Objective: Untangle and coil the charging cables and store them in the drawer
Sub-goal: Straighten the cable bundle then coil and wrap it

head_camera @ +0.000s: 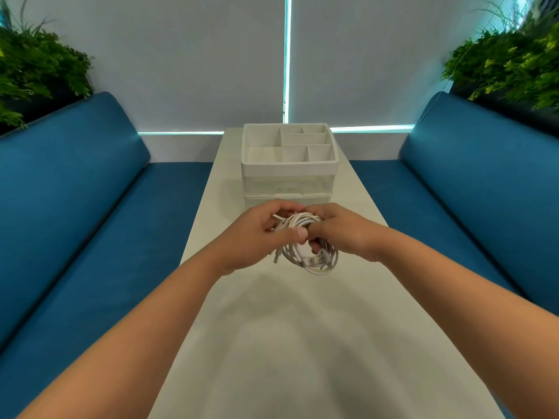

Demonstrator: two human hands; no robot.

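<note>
Both hands hold the white cable bundle (305, 246) above the surface (287, 328), near-centre: left hand (260, 237) curled round the bundle's left side with thumb pressed on top, right hand (341, 234) pinching the upper right loops. The organizer (289, 164) sits just far of the hands, its clear drawer (287, 189) facing near and looking closed; judging by that, one hand must let go to pull it, and both are about equally close. Can't tell how many cables or how tangled; fingers hide part of the coil.
</note>
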